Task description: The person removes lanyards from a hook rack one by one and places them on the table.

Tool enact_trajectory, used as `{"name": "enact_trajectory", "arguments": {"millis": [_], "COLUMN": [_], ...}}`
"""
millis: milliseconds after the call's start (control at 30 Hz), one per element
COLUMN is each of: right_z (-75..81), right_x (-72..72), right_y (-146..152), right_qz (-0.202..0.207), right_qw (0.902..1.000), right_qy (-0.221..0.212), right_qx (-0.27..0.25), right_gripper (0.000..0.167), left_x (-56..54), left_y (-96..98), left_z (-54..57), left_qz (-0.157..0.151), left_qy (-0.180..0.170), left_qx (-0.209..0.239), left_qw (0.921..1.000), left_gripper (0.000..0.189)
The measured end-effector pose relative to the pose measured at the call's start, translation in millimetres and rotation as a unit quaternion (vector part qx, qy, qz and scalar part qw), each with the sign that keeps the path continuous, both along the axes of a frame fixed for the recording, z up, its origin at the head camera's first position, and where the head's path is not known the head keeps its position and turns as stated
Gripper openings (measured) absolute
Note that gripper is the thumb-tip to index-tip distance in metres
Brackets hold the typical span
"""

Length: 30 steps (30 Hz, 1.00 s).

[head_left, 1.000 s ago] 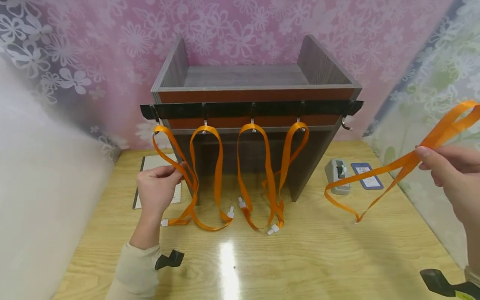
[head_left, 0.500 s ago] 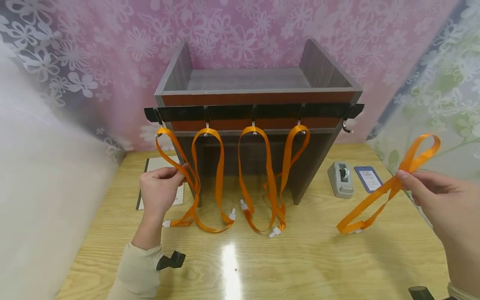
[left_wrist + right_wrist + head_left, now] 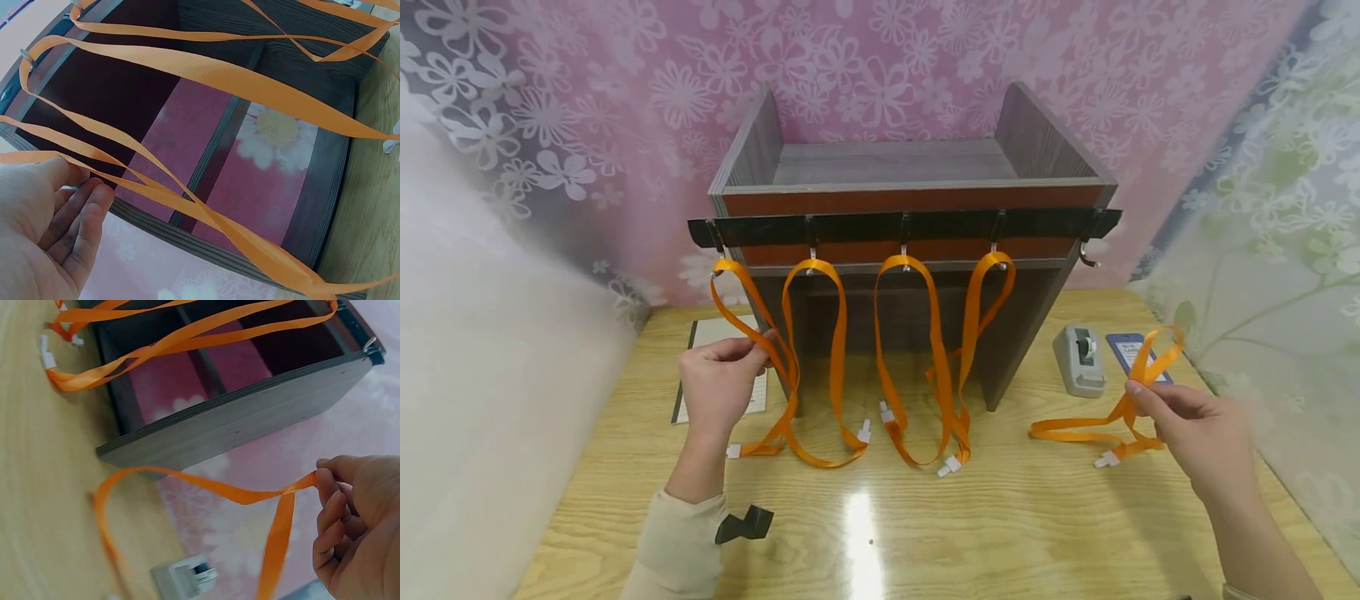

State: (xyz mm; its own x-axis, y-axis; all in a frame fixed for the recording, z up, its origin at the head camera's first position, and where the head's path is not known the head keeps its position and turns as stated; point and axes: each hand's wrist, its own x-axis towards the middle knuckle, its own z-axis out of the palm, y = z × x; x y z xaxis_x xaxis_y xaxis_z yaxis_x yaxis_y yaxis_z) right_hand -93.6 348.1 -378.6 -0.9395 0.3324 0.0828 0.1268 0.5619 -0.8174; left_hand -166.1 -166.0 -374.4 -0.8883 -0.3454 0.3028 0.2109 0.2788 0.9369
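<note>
Because it is limp ribbon, the loose strap (image 3: 1138, 369) suits a pinch

Although the fingers of my right hand (image 3: 1198, 429) are drawn into a pinch, they have only a narrow neck of ribbon between them: a small loop stands above, and the rest trails down over the surface (image 3: 970, 533), in front of the tape dispenser (image 3: 1078, 379). I cannot tell whether its lower bend touches down. I judge it light, soft, slightly slick and hard to damage, but apt to twist; its white clip (image 3: 1107, 459) is probably the only stiff part. The best hold should be just under the loop, where both bands meet. The fingers of my left hand (image 3: 722, 383) pinch the left strap (image 3: 748, 287), which hangs from the hook (image 3: 721, 249) at the left end of the black bar (image 3: 857, 227).

Compared with a second ago, my right hand has come inward and lower from the far right; the loop now overlaps the card holder (image 3: 1123, 342) in the head view, where the trailing end crossed it then. My left hand and the left strap have hardly shifted
</note>
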Motion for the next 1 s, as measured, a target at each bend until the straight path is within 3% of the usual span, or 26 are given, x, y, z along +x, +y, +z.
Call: {"name": "enact_trajectory", "arguments": {"millis": [300,633,1000], "right_z": [-39.5,-77.1,-101.8], "right_x": [-1.0,-3.7,-2.5], "right_y": [1.5,2.1,6.8], "right_qz": [0.034,0.039,-0.001], "right_qw": [0.9989,0.9984,0.9981], "right_qy": [-0.032,-0.034,-0.056], "right_qx": [-0.004,-0.024,0.025], "right_gripper": [0.035,0.038,0.051], "left_x": [1.4,2.7,0.7], "left_y": [1.1,0.6,1.4], "left_z": [-0.5,-1.7,0.8], "left_qz": [0.001,0.007,-0.003], "left_qy": [0.004,-0.004,0.002], "left_qx": [0.007,0.011,0.001], "left_qw": [1.0000,0.9999,1.0000], "left_gripper": [0.028,0.028,0.027]}}
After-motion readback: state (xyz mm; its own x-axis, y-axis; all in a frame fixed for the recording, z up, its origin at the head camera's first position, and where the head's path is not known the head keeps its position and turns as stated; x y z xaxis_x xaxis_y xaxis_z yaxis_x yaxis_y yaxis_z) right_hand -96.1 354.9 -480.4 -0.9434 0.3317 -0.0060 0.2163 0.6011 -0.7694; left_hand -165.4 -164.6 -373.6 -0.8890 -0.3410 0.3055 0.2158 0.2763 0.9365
